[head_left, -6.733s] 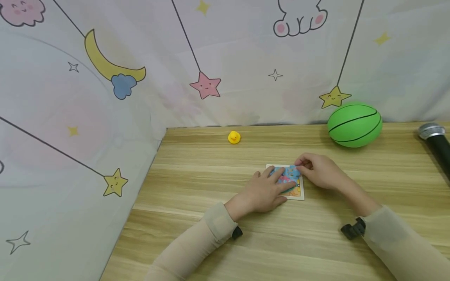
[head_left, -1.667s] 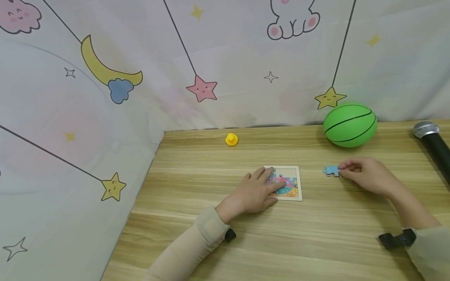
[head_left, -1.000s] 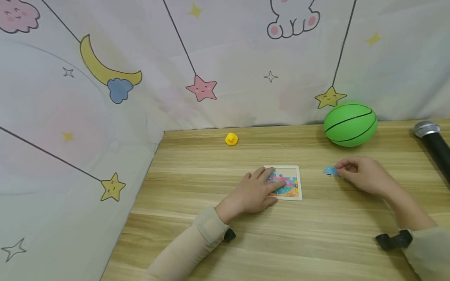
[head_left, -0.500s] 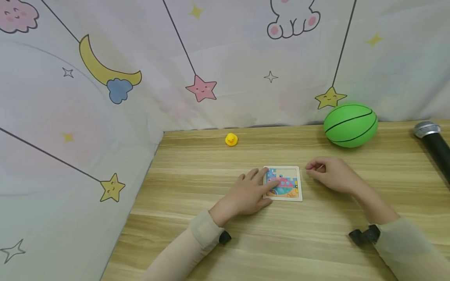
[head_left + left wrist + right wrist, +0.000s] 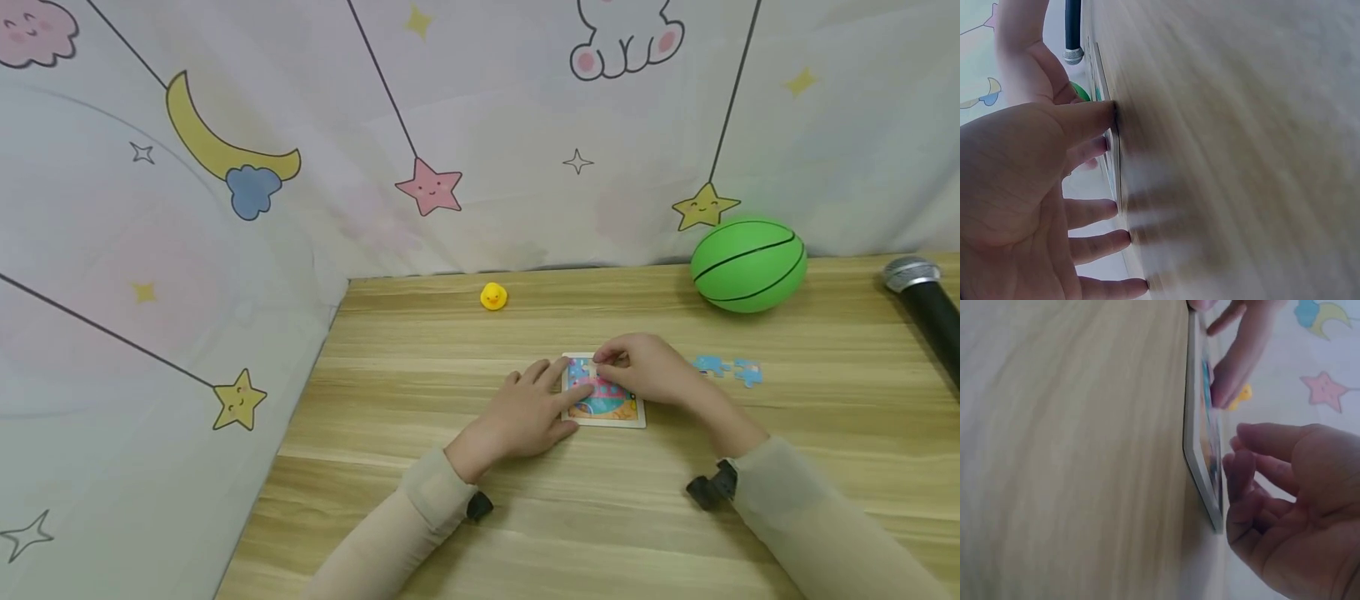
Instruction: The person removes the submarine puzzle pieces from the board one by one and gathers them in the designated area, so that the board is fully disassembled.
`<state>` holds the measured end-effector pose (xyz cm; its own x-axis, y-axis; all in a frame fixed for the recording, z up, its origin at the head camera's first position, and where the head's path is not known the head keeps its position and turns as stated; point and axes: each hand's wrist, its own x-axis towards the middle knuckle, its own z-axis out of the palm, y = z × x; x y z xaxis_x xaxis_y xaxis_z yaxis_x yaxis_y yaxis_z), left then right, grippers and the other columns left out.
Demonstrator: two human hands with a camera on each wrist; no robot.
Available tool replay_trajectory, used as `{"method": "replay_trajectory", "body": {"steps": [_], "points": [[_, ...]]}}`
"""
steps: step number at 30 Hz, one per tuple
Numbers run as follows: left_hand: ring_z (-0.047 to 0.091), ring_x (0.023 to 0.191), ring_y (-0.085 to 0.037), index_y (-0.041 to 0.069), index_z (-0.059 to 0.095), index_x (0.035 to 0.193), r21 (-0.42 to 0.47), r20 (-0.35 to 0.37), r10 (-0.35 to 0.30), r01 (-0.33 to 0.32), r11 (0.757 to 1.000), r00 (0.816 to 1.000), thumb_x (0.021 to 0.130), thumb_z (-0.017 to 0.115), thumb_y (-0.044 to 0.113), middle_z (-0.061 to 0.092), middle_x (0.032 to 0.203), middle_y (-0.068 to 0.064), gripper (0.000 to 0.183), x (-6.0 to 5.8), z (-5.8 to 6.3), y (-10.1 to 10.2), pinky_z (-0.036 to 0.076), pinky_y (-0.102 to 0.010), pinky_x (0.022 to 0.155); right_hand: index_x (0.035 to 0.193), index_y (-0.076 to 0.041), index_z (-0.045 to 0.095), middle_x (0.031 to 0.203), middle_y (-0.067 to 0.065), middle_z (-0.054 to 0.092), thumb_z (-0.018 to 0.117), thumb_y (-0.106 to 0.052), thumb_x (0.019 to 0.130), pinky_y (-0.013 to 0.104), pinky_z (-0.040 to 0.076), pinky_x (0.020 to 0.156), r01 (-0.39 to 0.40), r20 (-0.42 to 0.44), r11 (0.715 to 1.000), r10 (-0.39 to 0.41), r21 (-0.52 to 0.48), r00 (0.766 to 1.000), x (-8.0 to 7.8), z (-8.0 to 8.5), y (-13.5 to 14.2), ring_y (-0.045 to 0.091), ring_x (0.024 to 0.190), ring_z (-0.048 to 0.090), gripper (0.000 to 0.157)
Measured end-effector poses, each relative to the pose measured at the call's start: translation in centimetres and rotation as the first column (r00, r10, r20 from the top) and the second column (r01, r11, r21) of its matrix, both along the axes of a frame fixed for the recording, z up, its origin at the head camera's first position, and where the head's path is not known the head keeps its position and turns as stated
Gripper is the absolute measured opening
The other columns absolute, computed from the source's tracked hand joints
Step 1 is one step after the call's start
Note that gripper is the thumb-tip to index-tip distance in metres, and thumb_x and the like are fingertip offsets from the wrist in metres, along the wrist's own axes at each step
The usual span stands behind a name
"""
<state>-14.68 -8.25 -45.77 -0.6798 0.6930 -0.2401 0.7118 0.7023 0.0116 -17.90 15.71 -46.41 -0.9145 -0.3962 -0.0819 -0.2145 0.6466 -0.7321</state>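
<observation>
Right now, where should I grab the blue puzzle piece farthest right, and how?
Probably pinch the blue puzzle piece by opposite edges, from above and its right: it lies thin and flat on the table, with another piece close on its left.

I count two hands of mine, left hand (image 5: 517, 415) and right hand (image 5: 649, 368), in two beige sleeves (image 5: 397, 521); one framed jigsaw puzzle (image 5: 617, 408); two loose jigsaw pieces (image 5: 748, 372) to its right; farther off, one toy duck (image 5: 493, 297), one green ball (image 5: 749, 267), one microphone (image 5: 930, 308); on the backdrop (image 5: 510, 92), one crescent moon (image 5: 202, 135) and three smiling stars (image 5: 430, 188).
</observation>
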Motion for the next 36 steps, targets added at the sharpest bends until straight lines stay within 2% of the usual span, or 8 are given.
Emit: {"method": "replay_trajectory", "body": {"steps": [6, 13, 24, 36], "points": [[0.031, 0.15, -0.035, 0.038, 0.034, 0.163, 0.0, 0.006, 0.004, -0.004, 1.0, 1.0, 0.108, 0.046, 0.054, 0.019, 0.171, -0.013, 0.058, 0.0, 0.0, 0.0, 0.043, -0.057, 0.108, 0.107, -0.005, 0.078, 0.095, 0.002, 0.07, 0.071, -0.013, 0.098, 0.042, 0.053, 0.079, -0.017, 0.019, 0.999, 0.017, 0.036, 1.0, -0.3, -0.2, -1.0, 0.019, 0.086, 0.062, 0.014], [0.031, 0.151, -0.034, 0.039, 0.033, 0.163, -0.003, 0.011, 0.012, -0.012, 1.0, 1.0, 0.108, 0.046, 0.053, 0.02, 0.171, -0.014, 0.059, 0.0, 0.1, 0.1, 0.043, -0.058, 0.108, 0.097, -0.009, 0.079, 0.097, 0.003, 0.071, 0.072, -0.013, 0.097, 0.046, 0.053, 0.081, -0.025, 0.006, 0.999, 0.025, 0.048, 1.0, -0.2, -0.2, -1.3, 0.021, 0.089, 0.063, 0.008], [0.033, 0.149, -0.034, 0.039, 0.033, 0.163, -0.008, -0.01, 0.003, -0.003, 1.0, 1.0, 0.108, 0.046, 0.054, 0.021, 0.17, -0.014, 0.059, 0.0, 0.0, 0.1, 0.045, -0.057, 0.106, 0.102, -0.004, 0.078, 0.099, 0.007, 0.07, 0.073, -0.012, 0.097, 0.048, 0.054, 0.084, 0.002, 0.0, 0.998, -0.002, 0.063, 1.0, 0.0, 0.0, -1.8, 0.023, 0.092, 0.064, 0.011], [0.034, 0.149, -0.034, 0.039, 0.035, 0.163, -0.005, -0.01, 0.008, -0.008, 1.0, 1.0, 0.107, 0.048, 0.054, 0.021, 0.17, -0.014, 0.059, 0.0, 0.1, 0.2, 0.045, -0.057, 0.106, 0.1, -0.005, 0.076, 0.098, 0.006, 0.068, 0.073, -0.013, 0.095, 0.046, 0.054, 0.083, 0.016, -0.007, 0.997, -0.015, 0.081, 1.0, 0.0, -0.3, -2.0, 0.021, 0.089, 0.064, 0.01]]}}
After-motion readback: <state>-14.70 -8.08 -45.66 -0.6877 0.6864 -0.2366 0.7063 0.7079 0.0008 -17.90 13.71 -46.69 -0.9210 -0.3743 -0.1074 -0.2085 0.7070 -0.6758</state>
